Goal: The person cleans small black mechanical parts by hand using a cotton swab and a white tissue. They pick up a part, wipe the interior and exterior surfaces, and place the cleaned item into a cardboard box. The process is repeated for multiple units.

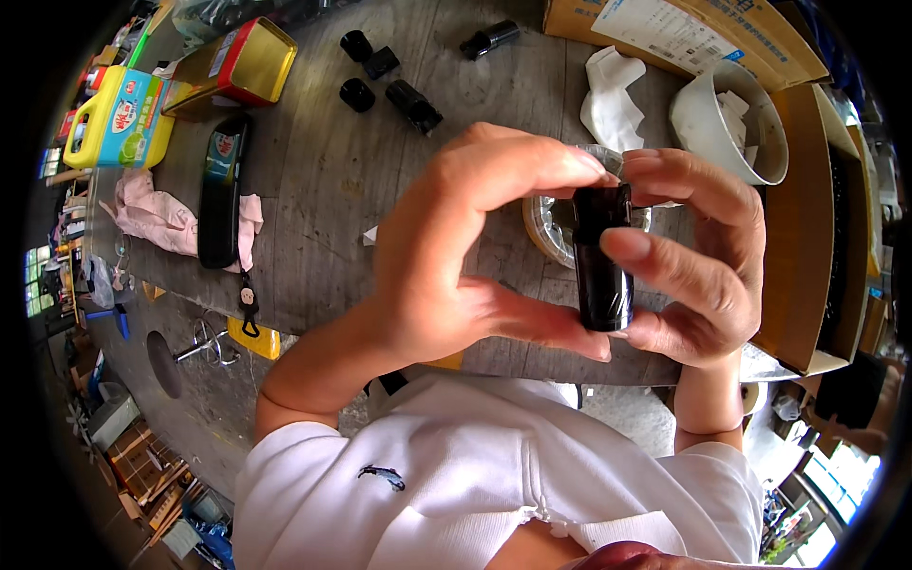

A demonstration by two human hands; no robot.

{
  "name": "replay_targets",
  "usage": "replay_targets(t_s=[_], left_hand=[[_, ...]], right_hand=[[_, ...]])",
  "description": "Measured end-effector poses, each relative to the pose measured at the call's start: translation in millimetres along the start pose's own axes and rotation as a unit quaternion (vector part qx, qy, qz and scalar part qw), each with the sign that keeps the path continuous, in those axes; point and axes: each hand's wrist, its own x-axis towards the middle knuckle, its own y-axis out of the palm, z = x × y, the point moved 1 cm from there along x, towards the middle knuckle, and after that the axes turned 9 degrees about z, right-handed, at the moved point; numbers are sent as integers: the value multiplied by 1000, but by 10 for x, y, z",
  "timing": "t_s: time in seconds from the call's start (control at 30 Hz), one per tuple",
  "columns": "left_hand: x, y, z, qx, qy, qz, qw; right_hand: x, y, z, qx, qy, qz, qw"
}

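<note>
A glossy black cylindrical piece (605,290), with a narrower stepped upper part, is held upright between my two hands above the table. My left hand (446,228) curves around it from the left, index fingertip at its top and thumb at its lower end. From the right, my right hand (708,256) pinches it, with fingers at the top, along the side and near the bottom. Behind the piece, a round clear-walled container (546,233) is partly hidden. Farther back lie a similar black piece (413,105), several short black caps (357,94) and another black piece (489,40).
At right stand a white bowl (686,119) with scraps and an open cardboard box (807,237); crumpled white tissue (613,100) lies near. On the left are a phone (218,209) on pink cloth (157,218), a yellow jug (85,133) and a tin (256,66). The table's near edge (313,328) borders my body.
</note>
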Motion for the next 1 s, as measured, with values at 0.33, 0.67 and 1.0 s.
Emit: replay_targets(t_s=[0.33, 0.67, 1.0], left_hand=[[36, 51, -6, 4, 41, 6, 999], [45, 2, 28, 136, 99, 34, 985], [104, -72, -73, 103, 61, 59, 991]], right_hand=[[-47, 84, 0, 184, 90, -51, 977], [-115, 149, -56, 332, 82, -41, 939], [-139, 312, -55, 431, 96, -115, 890]])
